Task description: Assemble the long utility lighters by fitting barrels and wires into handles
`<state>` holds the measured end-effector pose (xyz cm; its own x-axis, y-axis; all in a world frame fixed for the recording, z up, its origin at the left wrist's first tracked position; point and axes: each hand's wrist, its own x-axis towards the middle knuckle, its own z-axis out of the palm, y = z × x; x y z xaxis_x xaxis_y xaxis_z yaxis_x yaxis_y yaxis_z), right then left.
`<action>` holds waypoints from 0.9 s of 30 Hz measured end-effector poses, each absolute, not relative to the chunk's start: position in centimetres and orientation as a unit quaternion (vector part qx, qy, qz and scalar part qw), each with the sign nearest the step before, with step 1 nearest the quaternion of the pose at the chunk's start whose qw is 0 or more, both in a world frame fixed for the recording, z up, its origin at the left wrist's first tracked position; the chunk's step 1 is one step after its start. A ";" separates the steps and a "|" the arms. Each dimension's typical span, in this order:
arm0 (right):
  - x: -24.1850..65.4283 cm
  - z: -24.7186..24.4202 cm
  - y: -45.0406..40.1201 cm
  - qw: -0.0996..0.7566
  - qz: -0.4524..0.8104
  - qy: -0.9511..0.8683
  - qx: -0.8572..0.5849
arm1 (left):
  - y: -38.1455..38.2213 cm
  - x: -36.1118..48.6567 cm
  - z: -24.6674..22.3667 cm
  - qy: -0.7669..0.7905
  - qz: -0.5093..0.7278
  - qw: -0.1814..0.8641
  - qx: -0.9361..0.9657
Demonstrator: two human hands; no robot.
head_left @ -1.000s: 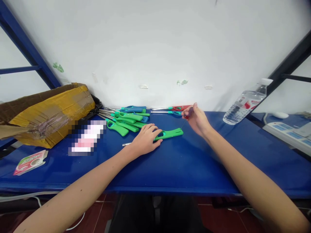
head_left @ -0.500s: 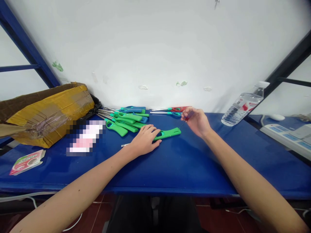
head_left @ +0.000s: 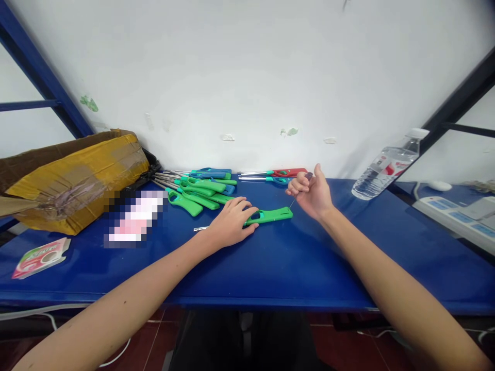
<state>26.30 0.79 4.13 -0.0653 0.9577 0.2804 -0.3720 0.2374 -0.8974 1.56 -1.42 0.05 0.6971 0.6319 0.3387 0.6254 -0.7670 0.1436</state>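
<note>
My left hand [head_left: 232,222] is closed on a green long-necked lighter [head_left: 273,215] lying on the blue table [head_left: 270,268]; the lighter's metal tip sticks out left of the hand. In my right hand [head_left: 314,195], curled fingers grip a small screwdriver [head_left: 309,175] with a dark handle, and its thin shaft slants down to the right end of the green lighter. Several green and blue lighters [head_left: 203,185] are heaped left of centre. Near the wall lie a red lighter [head_left: 290,172] and a blue lighter [head_left: 281,181].
An open cardboard box [head_left: 77,180] with yellow tape is at the left, near a pink-and-green card [head_left: 40,257]. A water bottle [head_left: 385,167] stands tilted in view at the right, beside a power strip [head_left: 456,216]. The wall [head_left: 247,77] rises behind the table.
The right end of the green lighter has shifted slightly right and down. My right hand has turned, its thumb now raised, with the screwdriver tilted more upright.
</note>
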 end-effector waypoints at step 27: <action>25.3 3.6 -0.1 0.586 0.504 -0.548 -0.319 | -1.1 1.5 -0.2 0.291 0.212 0.001 0.933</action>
<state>25.27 -0.14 3.62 -0.1086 0.9410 0.3206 -0.2416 0.2878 -0.9267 1.47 -1.12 -0.16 0.7403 0.5438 0.3952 0.5432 -0.8303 0.1248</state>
